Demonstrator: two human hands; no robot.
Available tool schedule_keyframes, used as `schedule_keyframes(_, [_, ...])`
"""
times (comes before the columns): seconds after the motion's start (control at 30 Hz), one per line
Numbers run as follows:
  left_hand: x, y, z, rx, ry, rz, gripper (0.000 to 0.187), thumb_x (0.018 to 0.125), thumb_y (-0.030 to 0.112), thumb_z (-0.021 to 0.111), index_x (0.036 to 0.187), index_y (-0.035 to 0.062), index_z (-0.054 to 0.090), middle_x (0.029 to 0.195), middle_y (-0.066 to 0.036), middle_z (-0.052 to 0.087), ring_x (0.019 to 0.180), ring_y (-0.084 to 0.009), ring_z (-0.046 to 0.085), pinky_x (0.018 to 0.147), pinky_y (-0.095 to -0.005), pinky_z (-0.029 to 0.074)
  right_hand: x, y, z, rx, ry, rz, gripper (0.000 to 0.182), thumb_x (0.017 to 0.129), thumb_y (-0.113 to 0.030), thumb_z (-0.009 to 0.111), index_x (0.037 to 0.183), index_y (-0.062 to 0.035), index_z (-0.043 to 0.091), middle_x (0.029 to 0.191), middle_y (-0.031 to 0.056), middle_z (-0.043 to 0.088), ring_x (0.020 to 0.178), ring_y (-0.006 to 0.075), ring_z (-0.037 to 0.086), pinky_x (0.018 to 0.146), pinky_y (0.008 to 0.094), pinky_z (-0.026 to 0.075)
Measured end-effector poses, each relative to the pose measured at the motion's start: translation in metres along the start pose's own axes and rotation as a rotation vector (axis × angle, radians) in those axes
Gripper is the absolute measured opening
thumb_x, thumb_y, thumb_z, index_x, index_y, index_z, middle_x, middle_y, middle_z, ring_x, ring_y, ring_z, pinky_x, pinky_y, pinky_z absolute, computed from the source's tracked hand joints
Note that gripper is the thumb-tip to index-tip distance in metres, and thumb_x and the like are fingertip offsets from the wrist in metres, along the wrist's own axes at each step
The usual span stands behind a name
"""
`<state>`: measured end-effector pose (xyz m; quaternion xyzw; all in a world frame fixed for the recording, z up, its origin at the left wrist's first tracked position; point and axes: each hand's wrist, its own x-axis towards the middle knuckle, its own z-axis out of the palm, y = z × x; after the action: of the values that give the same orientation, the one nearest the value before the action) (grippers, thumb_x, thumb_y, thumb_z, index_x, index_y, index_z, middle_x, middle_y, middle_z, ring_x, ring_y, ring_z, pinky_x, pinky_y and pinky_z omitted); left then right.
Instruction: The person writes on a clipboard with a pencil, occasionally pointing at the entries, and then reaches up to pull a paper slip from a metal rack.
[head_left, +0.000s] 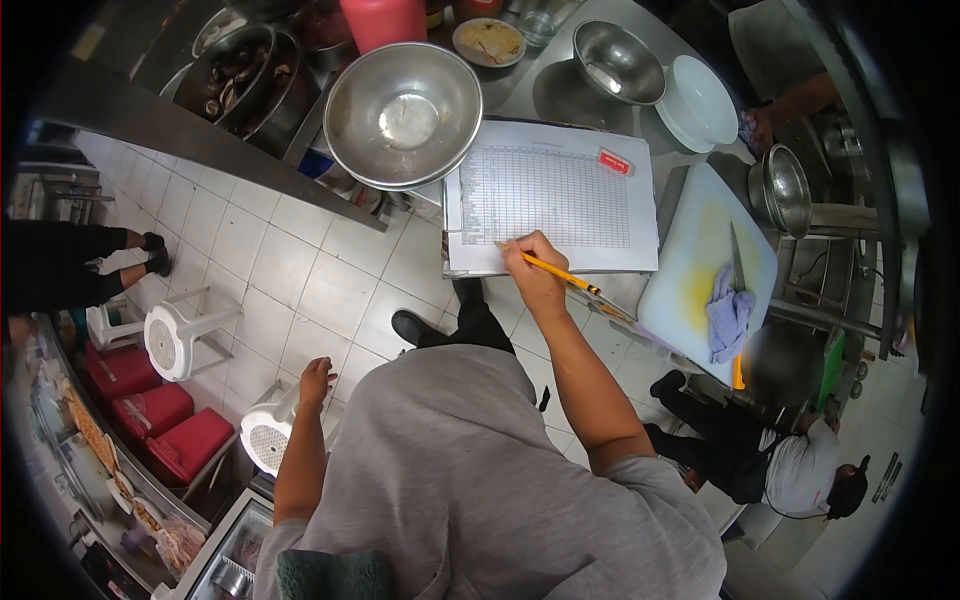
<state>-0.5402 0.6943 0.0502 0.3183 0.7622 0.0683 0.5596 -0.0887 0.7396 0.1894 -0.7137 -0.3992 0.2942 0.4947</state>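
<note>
My right hand (535, 268) is closed round a yellow pencil (562, 273), its tip on the lower left part of a printed sheet (550, 205) with a grid table. The sheet lies on a stack of papers at the counter's edge, and a red and white eraser (614, 162) rests near its top right. My left hand (317, 380) hangs low at my left side, away from the counter, its fingers loosely bent and apart with nothing in them.
Steel bowls (403, 115) stand left of the sheet. On the right lies a cutting board (705, 250) with a knife and a purple cloth (730, 315). Other people are at the far left, lower right and upper right. White stools (178, 340) stand on the tiled floor.
</note>
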Motion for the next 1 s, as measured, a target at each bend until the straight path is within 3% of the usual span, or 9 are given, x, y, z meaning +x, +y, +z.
schedule_keyframes(0.17, [0.008,-0.004,-0.001,0.030,-0.056,-0.008,0.037,0.091,0.035,0.050,0.116,0.0081,0.055,0.106,-0.005,0.061,0.088,-0.0166,0.062,0.065,-0.0303,0.045,0.000,-0.001,-0.001,-0.040,-0.028,0.007,0.015,0.083,-0.008,0.061,0.072,-0.0014,0.054,0.064,0.0035,0.058,0.059,0.0072,0.051,0.057,0.0233,0.044])
schedule_keyframes(0.27, [0.005,-0.008,-0.001,0.001,0.000,-0.004,0.035,0.091,0.031,0.052,0.112,0.0037,0.059,0.097,-0.006,0.062,0.078,-0.0158,0.065,0.055,-0.0264,0.044,0.000,-0.003,-0.001,-0.037,-0.025,0.003,0.015,0.083,-0.008,0.061,0.072,-0.0015,0.054,0.064,0.0029,0.057,0.059,0.0070,0.051,0.057,0.0234,0.043])
schedule_keyframes(0.87, [0.000,-0.003,0.001,0.000,0.009,0.014,0.036,0.091,0.032,0.052,0.111,0.0020,0.058,0.094,-0.007,0.062,0.075,-0.0154,0.064,0.051,-0.0255,0.043,0.001,-0.001,-0.001,-0.064,-0.012,-0.069,0.016,0.082,-0.006,0.063,0.070,-0.0015,0.053,0.062,0.0009,0.054,0.057,0.0059,0.047,0.054,0.0227,0.041])
schedule_keyframes(1.0, [0.003,-0.003,-0.004,0.052,-0.048,-0.030,0.040,0.090,0.036,0.050,0.118,0.0085,0.054,0.106,-0.005,0.061,0.088,-0.0168,0.062,0.066,-0.0307,0.045,0.001,0.000,-0.002,-0.045,-0.004,-0.074,0.016,0.082,-0.006,0.062,0.071,-0.0011,0.053,0.063,0.0021,0.056,0.056,0.0067,0.049,0.054,0.0229,0.042])
